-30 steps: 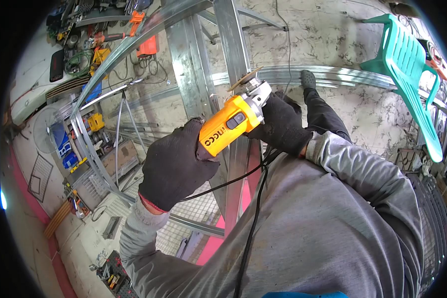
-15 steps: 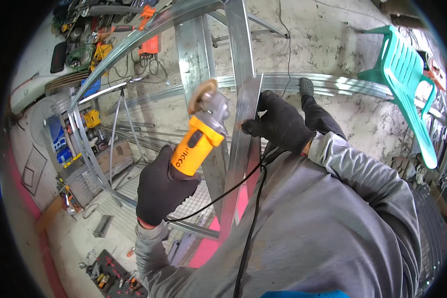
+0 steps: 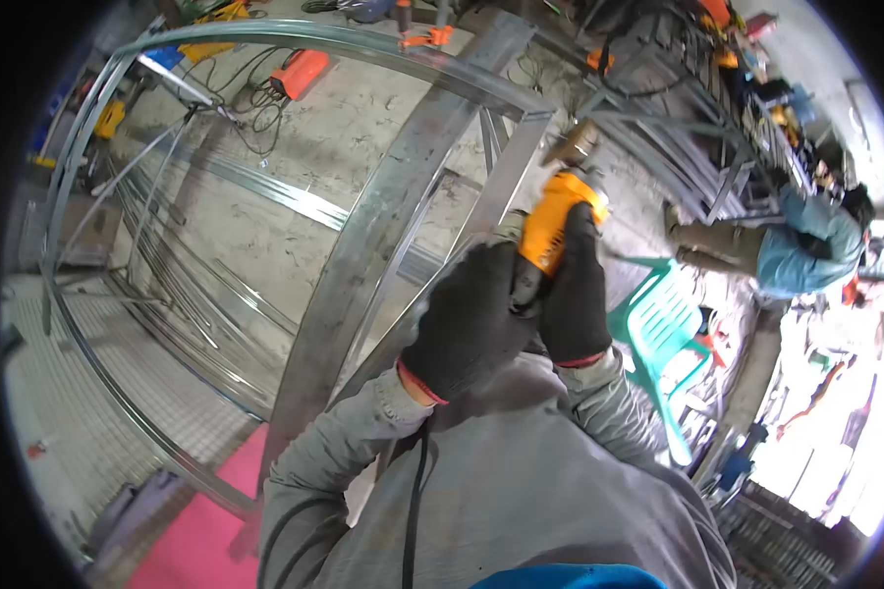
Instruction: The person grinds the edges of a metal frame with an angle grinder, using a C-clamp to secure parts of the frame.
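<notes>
An orange angle grinder (image 3: 550, 226) points up and away from my body, its worn disc (image 3: 572, 144) near the upper end of a steel bar (image 3: 501, 187). Around the grinder's dark rear handle, my black-gloved left hand (image 3: 471, 309) is closed. My right hand (image 3: 575, 294), also gloved in black, wraps the right side of the grinder body. The bar belongs to a metal frame with a wide flat beam (image 3: 373, 226) and a curved rail (image 3: 334, 41). Whether the disc is spinning cannot be made out.
A green plastic chair (image 3: 663, 319) stands to the right. Beyond it, a person in a blue top (image 3: 815, 245) bends near metal racks. An orange-red machine (image 3: 301, 74) with cables lies on the floor at the upper left. Long metal rods (image 3: 201, 304) lie at the left.
My right hand has left the metal bar and taken hold of the grinder. The grinder and my left hand have moved right. The view has turned, bringing the other person into sight.
</notes>
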Action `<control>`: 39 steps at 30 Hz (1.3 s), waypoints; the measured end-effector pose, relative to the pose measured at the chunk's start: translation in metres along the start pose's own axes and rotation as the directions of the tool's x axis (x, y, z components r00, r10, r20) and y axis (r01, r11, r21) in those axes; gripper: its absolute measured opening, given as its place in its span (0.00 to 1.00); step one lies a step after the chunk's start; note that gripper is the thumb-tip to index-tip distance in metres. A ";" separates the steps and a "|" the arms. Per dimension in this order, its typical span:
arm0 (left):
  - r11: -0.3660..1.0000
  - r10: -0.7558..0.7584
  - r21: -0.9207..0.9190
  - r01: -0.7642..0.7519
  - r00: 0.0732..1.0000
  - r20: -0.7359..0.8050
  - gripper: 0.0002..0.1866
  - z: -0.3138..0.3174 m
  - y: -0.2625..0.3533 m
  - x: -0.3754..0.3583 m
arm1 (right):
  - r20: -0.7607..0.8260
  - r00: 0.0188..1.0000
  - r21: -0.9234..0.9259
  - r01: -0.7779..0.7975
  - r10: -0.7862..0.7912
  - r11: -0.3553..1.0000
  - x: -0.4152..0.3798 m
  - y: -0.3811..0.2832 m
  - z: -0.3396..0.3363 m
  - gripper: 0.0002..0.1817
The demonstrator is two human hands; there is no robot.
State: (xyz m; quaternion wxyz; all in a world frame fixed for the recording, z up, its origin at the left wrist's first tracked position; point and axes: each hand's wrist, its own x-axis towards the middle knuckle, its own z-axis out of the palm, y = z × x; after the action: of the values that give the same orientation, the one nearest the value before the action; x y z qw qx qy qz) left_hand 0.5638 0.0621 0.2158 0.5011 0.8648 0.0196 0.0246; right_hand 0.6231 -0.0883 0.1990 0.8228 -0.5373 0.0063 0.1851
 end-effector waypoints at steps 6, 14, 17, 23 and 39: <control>0.631 -0.132 -0.722 0.283 0.957 0.260 0.29 0.023 -0.012 0.014 | -0.086 0.991 0.266 0.127 -0.107 0.956 0.012 -0.022 -0.041 0.36; 0.968 -0.110 -0.229 0.102 0.994 -0.024 0.27 0.095 0.034 0.060 | 0.068 0.997 0.087 -0.041 0.036 0.995 0.068 -0.071 -0.120 0.36; 0.994 -0.018 0.095 0.049 0.953 -0.301 0.27 0.151 0.030 0.080 | 0.156 0.956 0.111 -0.265 0.247 0.958 0.108 -0.056 -0.174 0.30; 0.955 0.071 0.288 0.074 0.883 -0.463 0.42 0.163 -0.011 0.040 | 0.105 0.924 0.212 -0.382 0.368 0.899 0.163 -0.035 -0.211 0.23; 0.647 -0.540 -0.758 0.088 -0.648 -0.536 0.42 -0.035 -0.172 -0.227 | 0.473 0.866 -0.753 0.300 0.164 0.585 0.438 -0.104 -0.150 0.18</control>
State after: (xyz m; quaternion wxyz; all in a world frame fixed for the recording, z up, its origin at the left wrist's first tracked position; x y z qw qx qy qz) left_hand 0.3339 0.1649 0.0792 0.3119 0.2451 0.7566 0.5198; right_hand 1.0915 -0.1273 0.1358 0.4670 -0.7843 -0.3106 0.2652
